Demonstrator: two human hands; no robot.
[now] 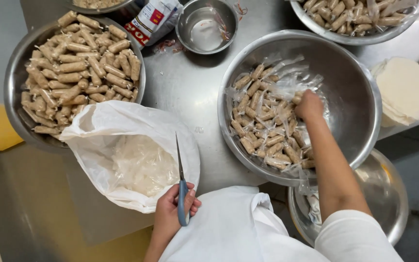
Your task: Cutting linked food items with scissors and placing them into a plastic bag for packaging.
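Reaching into a big steel bowl (360, 92) of plastic-wrapped sausage pieces (267, 131) with the right hand (309, 104), fingers closed around one small tan roll in clear wrap.

Left hand (170, 211) is clenched on blue-handled scissors (181, 187), blades pointing up over a white bag (103, 126) of wrappers; unwrapped pieces (78, 68) fill the bowl beyond.

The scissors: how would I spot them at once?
Start at the white plastic bag on the steel table. At its right edge, the left hand grips scissors, blue-handled, blades pointing up. Nothing else there is thin, pointed metal.
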